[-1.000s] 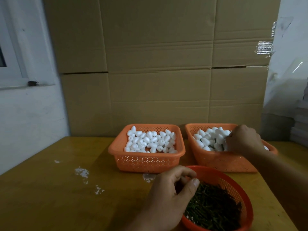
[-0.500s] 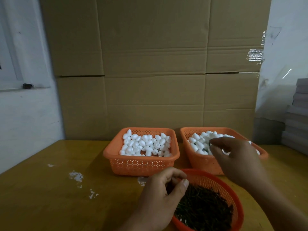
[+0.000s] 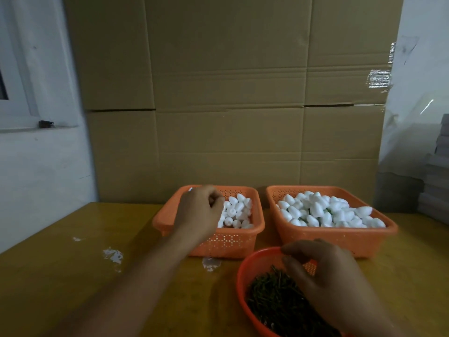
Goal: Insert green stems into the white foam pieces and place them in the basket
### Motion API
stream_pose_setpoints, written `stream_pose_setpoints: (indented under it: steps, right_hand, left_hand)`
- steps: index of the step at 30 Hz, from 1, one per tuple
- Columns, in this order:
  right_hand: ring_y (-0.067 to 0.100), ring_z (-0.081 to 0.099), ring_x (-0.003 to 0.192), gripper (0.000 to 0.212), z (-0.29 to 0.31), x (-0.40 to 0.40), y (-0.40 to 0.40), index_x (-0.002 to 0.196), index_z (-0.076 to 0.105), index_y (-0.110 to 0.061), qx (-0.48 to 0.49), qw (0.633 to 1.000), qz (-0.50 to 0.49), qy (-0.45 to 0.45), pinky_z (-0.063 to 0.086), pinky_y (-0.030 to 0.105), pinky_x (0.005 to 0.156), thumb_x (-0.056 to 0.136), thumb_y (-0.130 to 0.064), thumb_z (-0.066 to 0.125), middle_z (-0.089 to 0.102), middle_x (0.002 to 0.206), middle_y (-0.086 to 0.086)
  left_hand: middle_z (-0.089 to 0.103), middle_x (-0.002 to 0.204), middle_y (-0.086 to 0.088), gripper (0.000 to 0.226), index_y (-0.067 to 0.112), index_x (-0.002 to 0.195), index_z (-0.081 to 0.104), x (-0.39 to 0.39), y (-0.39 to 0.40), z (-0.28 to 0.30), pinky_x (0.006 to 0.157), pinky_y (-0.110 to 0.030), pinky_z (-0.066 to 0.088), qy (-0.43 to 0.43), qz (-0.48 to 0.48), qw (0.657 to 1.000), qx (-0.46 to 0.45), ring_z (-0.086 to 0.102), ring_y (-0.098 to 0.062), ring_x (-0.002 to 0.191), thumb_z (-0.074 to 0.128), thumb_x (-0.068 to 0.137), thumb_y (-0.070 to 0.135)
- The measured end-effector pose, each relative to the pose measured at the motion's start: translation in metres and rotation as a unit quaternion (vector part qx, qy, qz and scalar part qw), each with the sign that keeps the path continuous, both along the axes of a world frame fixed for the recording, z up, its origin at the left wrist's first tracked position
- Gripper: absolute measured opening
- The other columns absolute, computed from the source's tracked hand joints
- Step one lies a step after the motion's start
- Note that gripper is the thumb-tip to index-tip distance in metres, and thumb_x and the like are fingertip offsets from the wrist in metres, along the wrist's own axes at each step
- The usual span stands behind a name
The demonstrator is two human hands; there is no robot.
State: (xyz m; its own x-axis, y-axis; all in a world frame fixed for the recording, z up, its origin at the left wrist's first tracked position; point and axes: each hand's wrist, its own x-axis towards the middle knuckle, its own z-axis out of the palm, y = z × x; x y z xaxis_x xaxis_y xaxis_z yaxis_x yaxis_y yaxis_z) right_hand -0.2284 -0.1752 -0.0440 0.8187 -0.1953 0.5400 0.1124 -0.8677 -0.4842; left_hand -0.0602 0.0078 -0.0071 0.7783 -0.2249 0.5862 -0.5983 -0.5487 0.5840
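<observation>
The white foam pieces I am after lie heaped in the left orange basket, small egg-shaped lumps that I judge to be nearly weightless, dry and easily dented, so a light pinch across the fat middle should serve, leaving the blunt end free for the stem. My left hand is down over that heap with the fingers curled in; whether they already close on a piece I cannot tell, since my knuckles hide the tips. The green stems lie tangled in the round red bowl nearest me; they look thin, stiff and prone to snag on each other, so I would draw one out by its end. My right hand hovers over them, thumb and forefinger bent toward each other but with a gap between, nothing visibly held. The right orange basket is piled with foam pieces, green showing among them, so I take it for the finished lot. All of it sits on the yellow wooden table, with cardboard boxes behind.
</observation>
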Motion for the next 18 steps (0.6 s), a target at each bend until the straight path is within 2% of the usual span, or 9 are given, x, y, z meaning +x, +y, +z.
stream_pose_setpoints:
  steps: [2, 4, 7, 9, 11, 13, 14, 16, 18]
  right_hand:
    - [-0.003, 0.064, 0.079, 0.016, 0.0, -0.001, 0.0, 0.094, 0.078, -0.036, 0.007, 1.0, -0.004, -0.014, 0.054, 0.025, 0.075, 0.081, -0.027, 0.077, 0.069, 0.078, -0.021]
    - [-0.003, 0.064, 0.08, 0.016, -0.001, -0.001, 0.001, 0.092, 0.078, -0.036, 0.011, 1.0, -0.003, -0.024, 0.054, 0.024, 0.072, 0.08, -0.025, 0.077, 0.068, 0.076, -0.021]
    - [-0.003, 0.065, 0.079, 0.018, 0.0, -0.001, 0.001, 0.088, 0.078, -0.037, 0.012, 0.999, -0.007, -0.036, 0.053, 0.023, 0.068, 0.077, -0.023, 0.077, 0.066, 0.072, -0.019]
    - [-0.002, 0.065, 0.077, 0.018, -0.001, -0.001, -0.001, 0.087, 0.078, -0.038, 0.011, 0.999, -0.009, -0.035, 0.052, 0.022, 0.066, 0.077, -0.024, 0.077, 0.066, 0.071, -0.018]
    - [0.0, 0.065, 0.071, 0.018, -0.001, -0.001, -0.003, 0.086, 0.078, -0.038, 0.01, 0.999, -0.014, -0.03, 0.051, 0.02, 0.065, 0.076, -0.023, 0.079, 0.066, 0.072, -0.017]
    - [0.001, 0.063, 0.065, 0.019, -0.001, -0.001, -0.004, 0.084, 0.079, -0.038, 0.01, 0.999, -0.02, -0.033, 0.048, 0.018, 0.064, 0.074, -0.021, 0.08, 0.065, 0.07, -0.015]
    - [0.002, 0.063, 0.064, 0.02, -0.001, -0.001, -0.004, 0.083, 0.079, -0.038, 0.009, 0.999, -0.024, -0.035, 0.048, 0.019, 0.064, 0.074, -0.021, 0.081, 0.064, 0.069, -0.014]
    - [0.005, 0.064, 0.064, 0.022, 0.0, -0.001, -0.003, 0.082, 0.079, -0.038, 0.01, 0.999, -0.03, -0.038, 0.052, 0.027, 0.066, 0.072, -0.018, 0.083, 0.064, 0.067, -0.013]
    - [0.006, 0.064, 0.065, 0.024, 0.001, -0.001, -0.002, 0.081, 0.079, -0.037, 0.005, 0.999, -0.029, -0.042, 0.055, 0.037, 0.068, 0.07, -0.016, 0.085, 0.063, 0.065, -0.017]
  left_hand:
    - [0.063, 0.069, 0.011, 0.015, 0.016, 0.081, 0.07, 0.029, -0.006, 0.007, 0.062, -0.025, 0.044, 0.043, 0.021, 0.997, 0.06, 0.059, -0.01, 0.067, 0.061, 0.093, 0.014]
    - [0.07, 0.078, 0.003, 0.015, 0.012, 0.085, 0.073, 0.056, -0.012, 0.008, 0.058, -0.024, 0.043, 0.088, 0.035, 0.986, 0.141, 0.057, -0.01, 0.063, 0.059, 0.092, 0.013]
    - [0.074, 0.09, -0.009, 0.016, 0.007, 0.092, 0.073, 0.085, -0.023, 0.001, 0.066, -0.03, 0.049, 0.143, 0.033, 0.958, 0.248, 0.06, -0.017, 0.067, 0.06, 0.091, 0.017]
    - [0.07, 0.082, -0.004, 0.014, 0.011, 0.093, 0.069, 0.095, -0.03, -0.004, 0.07, -0.031, 0.051, 0.168, 0.029, 0.935, 0.312, 0.064, -0.018, 0.072, 0.061, 0.092, 0.023]
    - [0.065, 0.075, 0.002, 0.011, 0.015, 0.085, 0.063, 0.102, -0.038, -0.007, 0.069, -0.028, 0.046, 0.175, 0.024, 0.915, 0.363, 0.063, -0.015, 0.075, 0.065, 0.09, 0.025]
    - [0.07, 0.079, 0.007, 0.01, 0.022, 0.083, 0.063, 0.106, -0.044, -0.009, 0.079, -0.027, 0.045, 0.183, 0.026, 0.894, 0.408, 0.066, -0.012, 0.083, 0.069, 0.087, 0.028]
    - [0.072, 0.081, 0.008, 0.008, 0.023, 0.086, 0.065, 0.107, -0.047, -0.009, 0.08, -0.027, 0.043, 0.193, 0.03, 0.885, 0.422, 0.068, -0.012, 0.089, 0.07, 0.086, 0.029]
    - [0.074, 0.085, 0.007, 0.018, 0.022, 0.102, 0.069, 0.106, -0.052, -0.008, 0.068, -0.024, 0.038, 0.21, 0.039, 0.874, 0.436, 0.07, -0.013, 0.094, 0.07, 0.086, 0.029]
    - [0.071, 0.08, 0.004, 0.034, 0.015, 0.118, 0.066, 0.104, -0.055, -0.008, 0.068, -0.025, 0.048, 0.215, 0.043, 0.869, 0.444, 0.071, -0.014, 0.084, 0.071, 0.087, 0.027]
